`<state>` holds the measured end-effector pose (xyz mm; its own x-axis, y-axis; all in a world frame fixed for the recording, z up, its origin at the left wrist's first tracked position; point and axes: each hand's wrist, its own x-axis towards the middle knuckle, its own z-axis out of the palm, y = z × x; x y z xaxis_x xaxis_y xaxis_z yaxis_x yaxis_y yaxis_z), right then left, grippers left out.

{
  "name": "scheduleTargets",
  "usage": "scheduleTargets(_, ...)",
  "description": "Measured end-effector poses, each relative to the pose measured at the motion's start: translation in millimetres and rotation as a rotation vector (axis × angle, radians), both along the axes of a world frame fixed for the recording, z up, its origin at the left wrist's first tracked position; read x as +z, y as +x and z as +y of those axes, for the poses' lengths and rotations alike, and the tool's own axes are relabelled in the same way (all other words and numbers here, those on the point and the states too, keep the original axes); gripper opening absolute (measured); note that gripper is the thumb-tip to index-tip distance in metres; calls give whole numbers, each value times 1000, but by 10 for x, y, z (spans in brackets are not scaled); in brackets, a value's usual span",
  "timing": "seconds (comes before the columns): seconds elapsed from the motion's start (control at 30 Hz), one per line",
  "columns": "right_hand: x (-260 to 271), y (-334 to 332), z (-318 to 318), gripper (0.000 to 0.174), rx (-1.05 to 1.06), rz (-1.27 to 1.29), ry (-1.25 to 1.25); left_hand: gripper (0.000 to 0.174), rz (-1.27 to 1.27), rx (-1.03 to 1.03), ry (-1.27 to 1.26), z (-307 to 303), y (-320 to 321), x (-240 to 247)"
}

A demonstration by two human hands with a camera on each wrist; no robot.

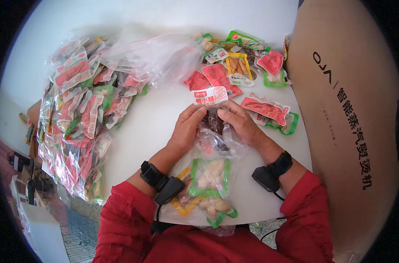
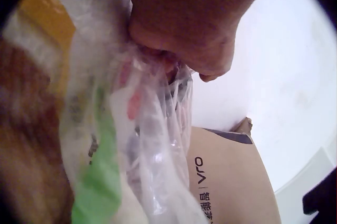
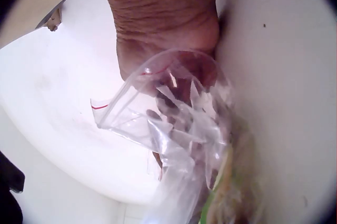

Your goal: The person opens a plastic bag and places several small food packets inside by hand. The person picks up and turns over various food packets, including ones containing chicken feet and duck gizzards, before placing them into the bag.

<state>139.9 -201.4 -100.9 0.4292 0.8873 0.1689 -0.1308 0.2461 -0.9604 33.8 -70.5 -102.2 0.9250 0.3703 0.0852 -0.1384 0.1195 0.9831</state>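
Observation:
Both hands meet at the middle of the table around a dark packet with a white and red top. The left hand pinches its left side with the thumb, and the right hand pinches its right side. Below them a clear bag spreads over the hands; in the right wrist view the clear bag has a red strip and hangs round the fingers. Toward the front edge, a green-edged packet and a yellow-edged packet lie in clear plastic. The left wrist view shows the left hand above crumpled plastic.
A large clear bag full of packets lies on the left. Empty-looking clear bags are at the back middle. Loose packets pile at the back right, with a red packet nearer. A big cardboard box stands at the right.

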Motion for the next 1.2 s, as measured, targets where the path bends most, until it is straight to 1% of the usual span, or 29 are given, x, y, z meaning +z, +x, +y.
scheduleTargets(0.03,24,-6,-25,31,21,32,-35,24,18,-21,-128,8,3,-17)
scheduleTargets(0.17,35,-29,-15,31,9,-71,17,29,71,-56,-131,50,-8,-25)
scheduleTargets(0.23,16,-17,-13,31,19,-78,14,35,78,-22,-53,56,-3,-44)
scheduleTargets(0.27,11,-8,-17,32,36,-81,9,35,77,-26,-52,43,0,-43)
scheduleTargets(0.33,0,7,-23,32,22,-108,-31,36,54,28,-24,23,2,-40)
scheduleTargets(0.37,-11,1,-16,32,20,-93,-15,36,53,27,-23,36,-4,-42)
scheduleTargets(0.43,-18,-2,-20,31,19,-80,1,36,71,10,121,79,-21,-54)
scheduleTargets(0.47,-18,2,-17,31,10,-57,2,36,69,16,120,73,-16,-51)
scheduleTargets(0.53,-31,3,5,31,10,-35,4,35,112,23,41,52,-24,-24)
scheduleTargets(0.6,-52,25,-6,33,12,-30,-16,35,87,7,63,35,-36,24)
scheduleTargets(0.63,-40,30,-24,33,28,-34,-17,35,63,-7,84,31,-49,40)
scheduleTargets(0.67,-11,25,-37,33,-3,-83,-31,35,60,17,85,33,-62,48)
scheduleTargets(0.7,20,10,-28,34,-31,-132,-40,37,93,16,131,37,-72,58)
scheduleTargets(0.73,39,-18,-9,34,-4,-135,-29,40,128,15,178,43,-74,63)
scheduleTargets(0.77,51,-50,0,35,6,-67,12,38,73,-19,55,74,-27,-58)
scheduleTargets(0.8,64,-58,0,36,13,1,51,38,73,3,61,75,-42,-33)
scheduleTargets(0.83,78,-25,-16,42,70,-49,26,38,76,-21,24,71,-59,2)
scheduleTargets(0.87,74,-34,-8,42,83,-50,31,38,79,-48,-14,62,-63,22)
scheduleTargets(0.9,66,-52,-4,46,74,-68,36,38,50,-33,-49,69,-36,-28)
scheduleTargets(0.97,90,-50,-6,52,90,-106,26,38,36,-41,-56,105,-9,-117)
scheduleTargets(1.0,90,-43,-9,52,97,-108,31,38,25,-59,-66,95,-14,-77)
scheduleTargets(1.07,83,-43,-20,51,99,-138,-16,37,15,-22,-19,69,-56,0)
scheduleTargets(1.13,93,-57,-28,50,87,-126,-36,36,113,-13,83,64,-99,87)
scheduleTargets(1.2,107,-61,-35,50,76,-113,-58,35,95,11,93,44,-94,96)
